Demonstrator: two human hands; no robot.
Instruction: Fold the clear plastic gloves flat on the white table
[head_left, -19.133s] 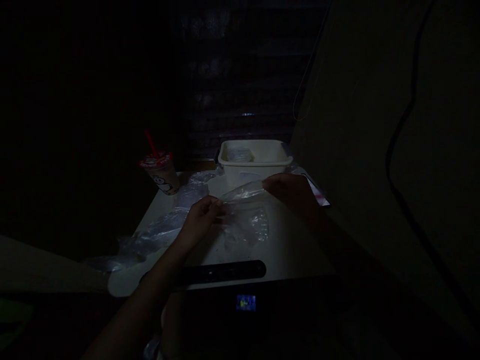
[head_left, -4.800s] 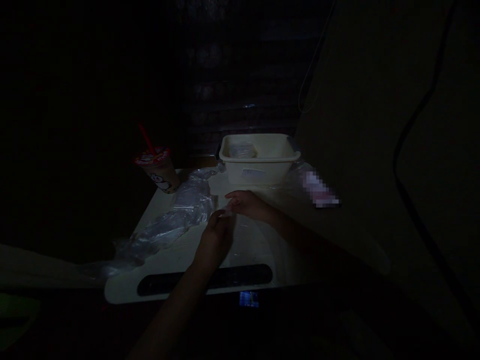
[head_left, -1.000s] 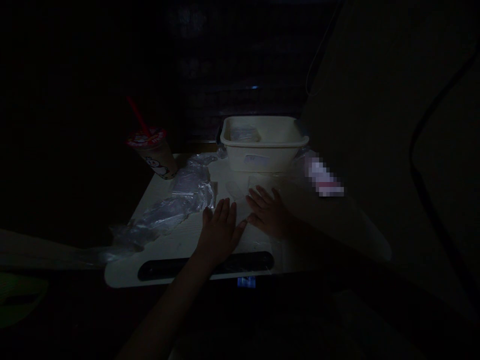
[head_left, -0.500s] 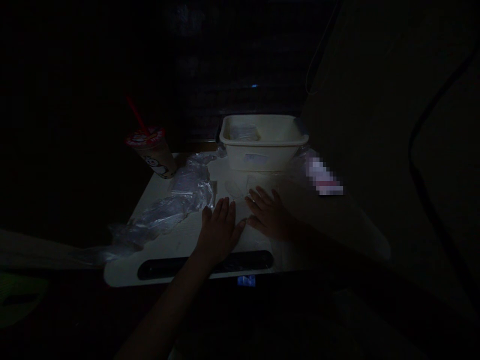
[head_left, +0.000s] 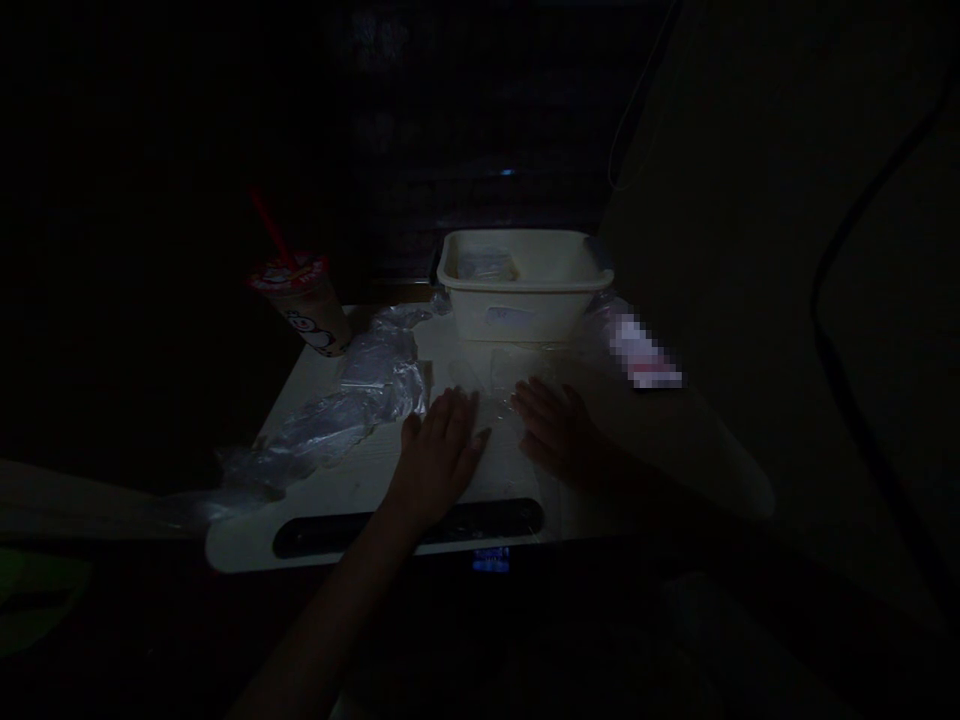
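Observation:
Both hands rest near the middle of a pale tabletop, in very dim light. My left hand lies palm down, fingers stretched forward and thumb apart. To its right, my right hand is also flat with its fingers extended to the left. A clear thin plastic sheet or bag lies at and beyond the fingertips; its outline is hard to make out. Left of my left hand stretches a crumpled strip of clear plastic bags. Neither hand visibly grips anything.
A cream plastic bin with flat clear packets inside stands at the back. A lidded drink cup with a red straw is at the back left. A blurred pinkish item lies right. A dark slot runs along the front edge.
My right hand has slid a little to the right, widening the gap between the hands. My left hand stays almost in place.

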